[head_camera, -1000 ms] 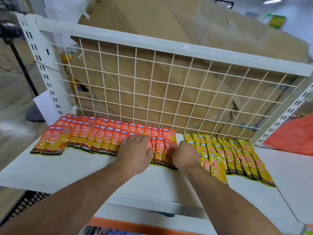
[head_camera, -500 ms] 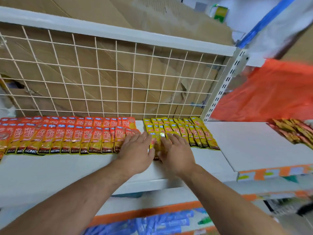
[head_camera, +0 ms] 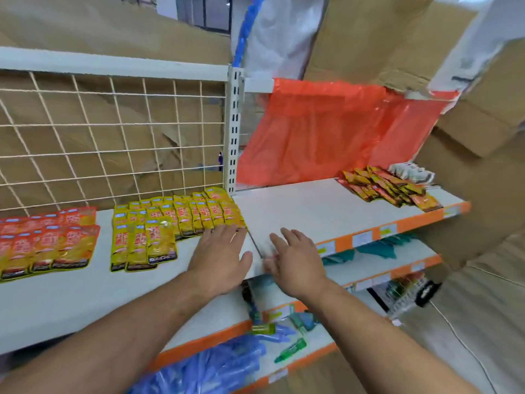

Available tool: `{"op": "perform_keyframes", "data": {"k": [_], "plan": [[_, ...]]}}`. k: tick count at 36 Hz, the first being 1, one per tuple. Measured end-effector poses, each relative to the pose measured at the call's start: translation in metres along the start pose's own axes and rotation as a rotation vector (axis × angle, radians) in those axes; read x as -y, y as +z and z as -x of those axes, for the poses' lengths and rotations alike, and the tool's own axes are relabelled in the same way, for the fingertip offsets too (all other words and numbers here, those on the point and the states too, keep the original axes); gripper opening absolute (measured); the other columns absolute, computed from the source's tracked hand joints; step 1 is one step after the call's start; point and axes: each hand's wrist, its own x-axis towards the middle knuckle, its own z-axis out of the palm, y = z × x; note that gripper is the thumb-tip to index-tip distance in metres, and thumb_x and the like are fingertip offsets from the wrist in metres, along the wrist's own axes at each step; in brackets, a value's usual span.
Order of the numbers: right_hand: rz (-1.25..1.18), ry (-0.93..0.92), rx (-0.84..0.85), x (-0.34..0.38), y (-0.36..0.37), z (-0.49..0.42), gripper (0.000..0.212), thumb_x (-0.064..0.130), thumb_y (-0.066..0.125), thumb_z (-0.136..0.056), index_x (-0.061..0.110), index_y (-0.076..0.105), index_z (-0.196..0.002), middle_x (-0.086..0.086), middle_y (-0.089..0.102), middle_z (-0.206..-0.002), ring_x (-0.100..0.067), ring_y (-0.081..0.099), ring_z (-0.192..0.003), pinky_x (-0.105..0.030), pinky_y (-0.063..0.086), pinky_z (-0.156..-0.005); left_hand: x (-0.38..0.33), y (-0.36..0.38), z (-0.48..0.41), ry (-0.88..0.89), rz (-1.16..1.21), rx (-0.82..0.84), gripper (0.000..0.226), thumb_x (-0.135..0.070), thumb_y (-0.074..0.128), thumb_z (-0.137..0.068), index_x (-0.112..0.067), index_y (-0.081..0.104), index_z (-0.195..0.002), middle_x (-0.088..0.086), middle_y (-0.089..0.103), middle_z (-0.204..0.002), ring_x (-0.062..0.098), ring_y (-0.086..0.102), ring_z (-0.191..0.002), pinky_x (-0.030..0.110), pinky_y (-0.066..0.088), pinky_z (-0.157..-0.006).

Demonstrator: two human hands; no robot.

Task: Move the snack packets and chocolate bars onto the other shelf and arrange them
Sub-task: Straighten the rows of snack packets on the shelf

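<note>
Yellow foil packets (head_camera: 176, 223) lie overlapped in rows at the right end of the white shelf (head_camera: 71, 302), beside the red packets (head_camera: 48, 240); the left hand (head_camera: 220, 257) rests flat, fingers straight and holding nothing, its fingertips touching the lower edge of the last yellow packets; the right hand (head_camera: 295, 258) hovers spread and empty over the bare neighbouring shelf (head_camera: 298, 211), just past the seam; the brown packets (head_camera: 389, 189) lie in a loose fan at that shelf's far end, seemingly next to be fetched. The likeliest slip is at the left fingertips: slick overlapped foil slides easily, so a sideways drag could skew the row's end or nudge a packet across the seam; the front yellow packets sit nearer the edge, where a passing forearm could sweep them off; a hasty handful from the brown fan, close to its front lip, could spill some.
</note>
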Motion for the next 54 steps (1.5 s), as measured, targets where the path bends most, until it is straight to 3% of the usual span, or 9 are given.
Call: {"op": "perform_keyframes", "data": {"k": [4, 10, 15, 19, 25, 35, 38, 46, 54], "plan": [[0.055, 0.039, 0.057, -0.065, -0.02, 0.018, 0.063, 0.05, 0.041, -0.102, 0.019, 0.029, -0.156, -0.01, 0.025, -0.162, -0.031, 0.021, -0.147, -0.044, 0.022, -0.119, -0.062, 0.008, -0.021, 0.034, 0.029, -0.009, 0.067, -0.05, 0.031, -0.086, -0.011, 0.064, -0.129, 0.013, 0.063, -0.129, 0.033, 0.058, -0.121, 0.048, 0.043, -0.103], [0.052, 0.116, 0.065, -0.142, -0.04, 0.036, 0.065, 0.051, 0.042, -0.102, 0.019, 0.028, -0.156, -0.01, 0.025, -0.162, -0.031, 0.022, -0.148, -0.043, 0.021, -0.12, -0.142, 0.012, -0.051, 0.078, 0.028, 0.083, 0.073, -0.053, 0.016, -0.088, -0.023, 0.028, -0.154, 0.003, 0.025, -0.161, 0.025, 0.022, -0.148, 0.045, 0.014, -0.12], [0.008, 0.216, 0.09, -0.189, -0.046, 0.036, 0.066, 0.054, 0.041, -0.102, 0.024, 0.022, -0.157, -0.005, 0.017, -0.165, -0.028, 0.013, -0.151, -0.045, 0.018, -0.122, -0.18, 0.022, -0.082, 0.13, 0.059, 0.121, 0.066, -0.054, 0.02, -0.098, -0.024, 0.02, -0.156, 0.002, 0.016, -0.164, 0.023, 0.013, -0.15, 0.044, 0.007, -0.122], [-0.024, 0.262, 0.106, -0.222, -0.046, 0.034, 0.066, 0.052, 0.043, -0.102, 0.022, 0.022, -0.158, -0.005, 0.016, -0.165, -0.027, 0.012, -0.151, -0.045, 0.019, -0.121, -0.206, 0.034, -0.114, 0.191, 0.034, 0.127, 0.074, -0.059, 0.009, -0.091, -0.023, 0.025, -0.155, 0.002, 0.023, -0.162, 0.024, 0.019, -0.149, 0.046, 0.013, -0.121], [0.001, 0.331, 0.114, -0.275, -0.044, 0.016, 0.066, 0.05, 0.046, -0.101, 0.021, 0.027, -0.157, -0.008, 0.02, -0.163, -0.028, 0.018, -0.149, -0.042, 0.021, -0.119, -0.244, 0.059, -0.176, 0.271, 0.019, 0.11, 0.076, -0.056, 0.009, -0.086, -0.022, 0.034, -0.15, 0.003, 0.034, -0.156, 0.025, 0.03, -0.142, 0.045, 0.024, -0.115], [0.047, 0.422, 0.122, -0.374, -0.049, -0.055, 0.065, 0.048, 0.047, -0.101, 0.022, 0.027, -0.157, -0.009, 0.02, -0.164, -0.029, 0.023, -0.147, -0.038, 0.026, -0.116, -0.299, 0.078, -0.299, 0.366, 0.089, 0.114, 0.076, -0.055, 0.012, -0.087, -0.022, 0.027, -0.154, 0.003, 0.026, -0.161, 0.024, 0.02, -0.148, 0.045, 0.013, -0.12], [0.032, 0.447, 0.102, -0.398, -0.048, -0.077, 0.065, 0.049, 0.048, -0.1, 0.022, 0.029, -0.156, -0.01, 0.022, -0.163, -0.028, 0.021, -0.148, -0.037, 0.024, -0.117, -0.308, 0.081, -0.33, 0.407, 0.072, 0.072, 0.088, -0.058, 0.001, -0.079, -0.02, 0.033, -0.152, 0.004, 0.035, -0.156, 0.025, 0.028, -0.144, 0.045, 0.019, -0.117], [-0.025, 0.462, 0.09, -0.461, -0.043, -0.128, 0.065, 0.05, 0.052, -0.097, 0.022, 0.035, -0.153, -0.008, 0.027, -0.162, -0.029, 0.024, -0.148, -0.04, 0.027, -0.118, -0.336, 0.105, -0.402, 0.398, 0.108, 0.013, 0.073, -0.054, 0.021, -0.086, -0.014, 0.055, -0.137, 0.01, 0.058, -0.136, 0.032, 0.051, -0.125, 0.046, 0.04, -0.103], [-0.047, 0.428, 0.007, -0.55, -0.038, -0.184, 0.046, 0.047, 0.055, -0.094, 0.018, 0.06, -0.128, -0.005, 0.06, -0.128, -0.029, 0.049, -0.125, -0.036, 0.042, -0.101, -0.378, 0.123, -0.466, 0.295, 0.105, 0.012, 0.073, -0.052, 0.017, -0.085, -0.02, 0.047, -0.143, 0.007, 0.054, -0.139, 0.029, 0.044, -0.131, 0.044, 0.034, -0.109]]}}
